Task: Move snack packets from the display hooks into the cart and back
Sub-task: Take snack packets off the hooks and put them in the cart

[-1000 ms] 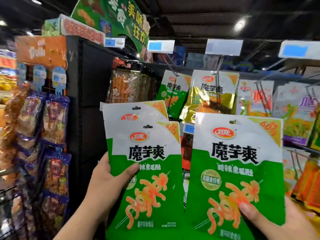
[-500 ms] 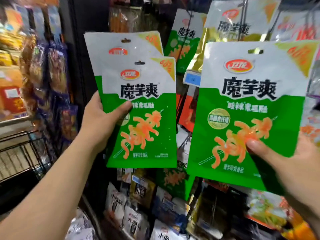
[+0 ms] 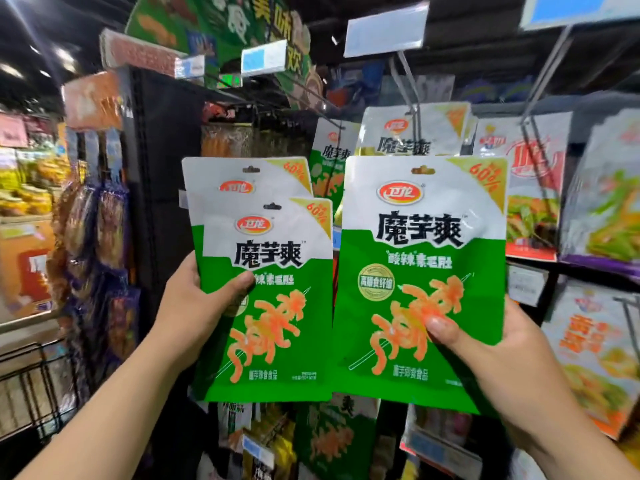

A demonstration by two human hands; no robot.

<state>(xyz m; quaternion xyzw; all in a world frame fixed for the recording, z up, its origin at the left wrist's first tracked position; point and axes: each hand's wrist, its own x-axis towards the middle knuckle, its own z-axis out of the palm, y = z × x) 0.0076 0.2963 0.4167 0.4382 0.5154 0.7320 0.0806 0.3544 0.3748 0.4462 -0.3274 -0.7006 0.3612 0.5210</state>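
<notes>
My left hand point(image 3: 197, 303) grips two overlapping green-and-white snack packets; the front packet point(image 3: 277, 306) covers most of the rear packet point(image 3: 242, 174). Its thumb presses on the front one. My right hand point(image 3: 491, 355) holds a third, same-looking packet point(image 3: 422, 265), thumb on its face and fingers behind. All three are raised in front of the display hooks point(image 3: 412, 95), where more green packets point(image 3: 332, 154) hang behind. A black wire cart point(image 3: 31, 382) shows at the lower left edge.
A black rack side panel point(image 3: 162, 188) stands left of the packets, with purple snack bags point(image 3: 107, 230) hanging on its far side. Other packets point(image 3: 533, 181) fill hooks to the right, and more goods sit on shelves point(image 3: 325, 441) below. Price tags point(image 3: 384, 29) hang overhead.
The view tilted down and then back up. Both hands kept their packets and now hold them closer together, lower in view and nearer the hanging row.
</notes>
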